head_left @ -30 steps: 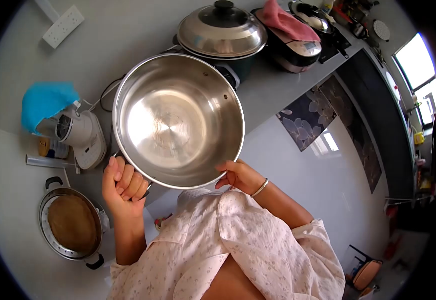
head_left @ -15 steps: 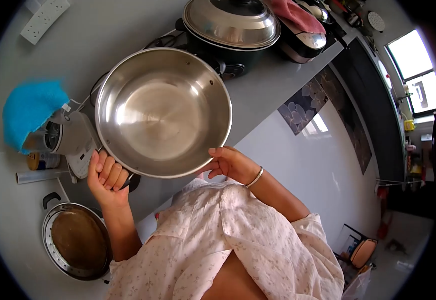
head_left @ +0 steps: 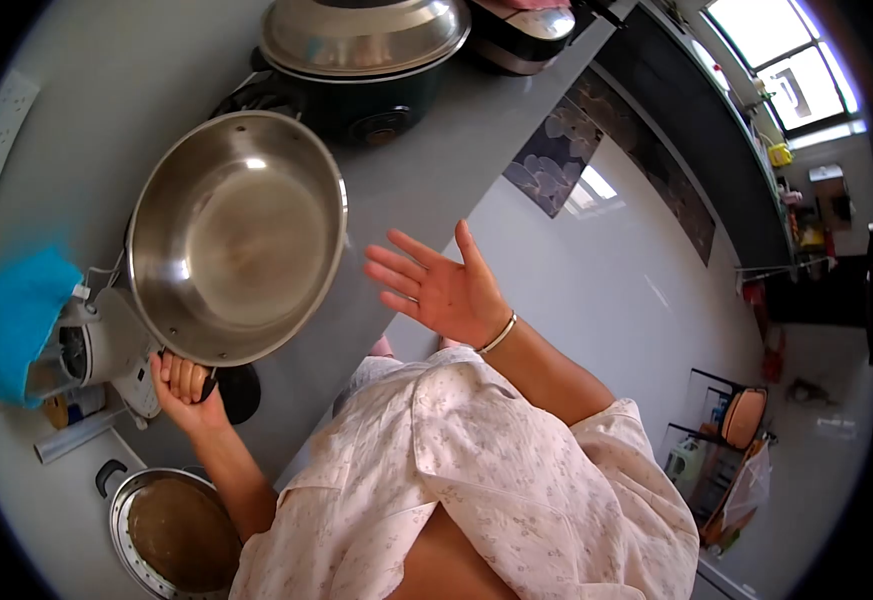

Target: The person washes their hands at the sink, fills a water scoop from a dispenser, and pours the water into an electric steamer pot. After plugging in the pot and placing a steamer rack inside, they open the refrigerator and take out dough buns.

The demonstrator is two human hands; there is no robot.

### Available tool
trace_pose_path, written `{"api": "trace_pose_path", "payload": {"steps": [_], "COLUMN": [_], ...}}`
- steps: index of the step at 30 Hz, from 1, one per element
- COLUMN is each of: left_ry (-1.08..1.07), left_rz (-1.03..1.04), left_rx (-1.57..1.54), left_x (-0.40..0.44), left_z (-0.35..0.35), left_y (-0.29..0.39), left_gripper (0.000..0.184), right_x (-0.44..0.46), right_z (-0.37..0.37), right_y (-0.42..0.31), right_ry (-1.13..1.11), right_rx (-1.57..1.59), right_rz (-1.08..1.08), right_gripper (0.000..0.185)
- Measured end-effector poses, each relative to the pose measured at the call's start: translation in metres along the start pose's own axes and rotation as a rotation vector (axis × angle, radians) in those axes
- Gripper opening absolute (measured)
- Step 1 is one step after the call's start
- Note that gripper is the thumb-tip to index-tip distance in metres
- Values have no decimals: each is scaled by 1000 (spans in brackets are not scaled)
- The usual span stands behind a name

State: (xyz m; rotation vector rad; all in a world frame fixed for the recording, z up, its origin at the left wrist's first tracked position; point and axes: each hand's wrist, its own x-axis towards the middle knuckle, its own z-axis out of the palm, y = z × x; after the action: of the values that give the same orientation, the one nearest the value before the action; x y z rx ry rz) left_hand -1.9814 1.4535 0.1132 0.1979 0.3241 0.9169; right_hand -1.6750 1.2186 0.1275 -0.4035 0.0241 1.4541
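A wide, shiny steel pan (head_left: 256, 235) is held up over the grey counter, its inside bare and turned toward me. My left hand (head_left: 184, 388) is wrapped round the pan's black handle at its lower left. Off to the right, my right hand (head_left: 446, 285) is held in the air with palm up and fingers spread, apart from the pan and holding nothing. A bracelet (head_left: 497, 334) circles that wrist. Close to my left hand stands a white blender base (head_left: 121, 335) topped by a blue cloth cover (head_left: 21, 325).
A lidded dark electric cooker (head_left: 376, 95) stands behind the pan, and another black-and-silver appliance (head_left: 521, 45) sits beyond it. At the lower left rests a steamer pan (head_left: 126, 520) with brown contents. Floor mats (head_left: 556, 150) lie right of the counter. A rack (head_left: 721, 420) stands farther right.
My right hand has let go of the pan's rim and opened out beside it. The pan, in my left hand, has moved left and tilted. The view has shifted too.
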Motion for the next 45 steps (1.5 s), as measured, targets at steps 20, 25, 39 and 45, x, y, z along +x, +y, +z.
{"api": "trace_pose_path", "payload": {"steps": [20, 25, 39, 45], "left_ry": [-1037, -1420, -1791, -1335], "left_rz": [500, 324, 236, -288], "left_rx": [1687, 1491, 1262, 1217], "left_x": [-41, -42, 23, 102], "left_z": [242, 274, 327, 378], "left_y": [-426, -561, -799, -888], "left_gripper": [17, 25, 12, 12], "right_x": [-180, -248, -301, -313], "right_z": [-62, -91, -178, -191], "right_y": [-198, -256, -435, -542], "right_ry": [-232, -198, 20, 68], "right_rx": [338, 343, 249, 261], "right_rz": [-562, -751, -1099, -1183], "right_gripper": [79, 80, 80, 78]}}
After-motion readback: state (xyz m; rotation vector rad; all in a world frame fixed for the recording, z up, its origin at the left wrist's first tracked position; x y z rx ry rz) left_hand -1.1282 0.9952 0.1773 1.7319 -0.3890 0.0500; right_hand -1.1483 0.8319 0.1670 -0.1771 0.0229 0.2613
